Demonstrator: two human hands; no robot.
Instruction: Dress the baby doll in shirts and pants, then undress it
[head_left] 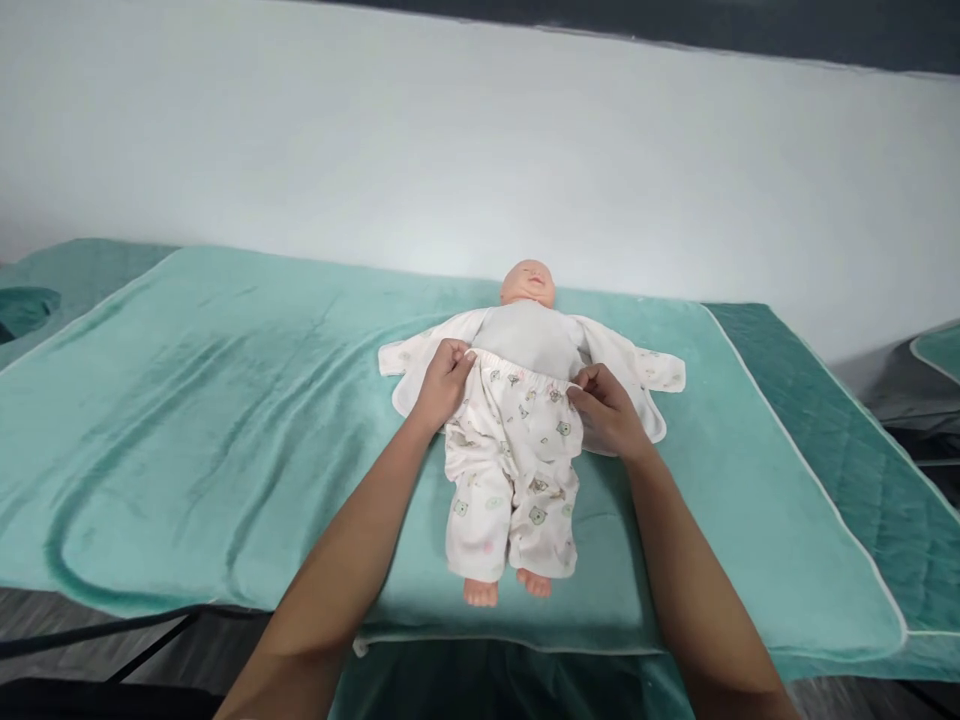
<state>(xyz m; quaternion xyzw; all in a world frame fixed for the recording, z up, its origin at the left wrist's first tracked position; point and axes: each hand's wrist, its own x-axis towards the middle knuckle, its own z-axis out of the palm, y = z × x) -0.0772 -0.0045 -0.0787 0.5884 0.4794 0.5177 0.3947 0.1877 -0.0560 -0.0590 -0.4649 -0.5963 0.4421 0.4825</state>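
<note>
A baby doll (528,284) lies on its back, head toward the wall and feet toward me. Patterned white baby trousers (514,460) cover its legs, and its bare feet show below the cuffs. My left hand (447,380) pinches the waistband at the left side. At the right side, the fingers of my right hand (606,405) are closed on the same waistband. Pale grey cloth (525,335) covers the doll's torso. A white baby jacket (622,355) is spread open beneath the doll, its sleeves stretched out to both sides.
The doll rests on a green plush blanket (225,430), wrinkled on the left. Under it, a darker green quilted cover (832,430) shows at the right. A white wall (450,150) stands behind the bed. Dark metal frame bars (97,630) show at lower left.
</note>
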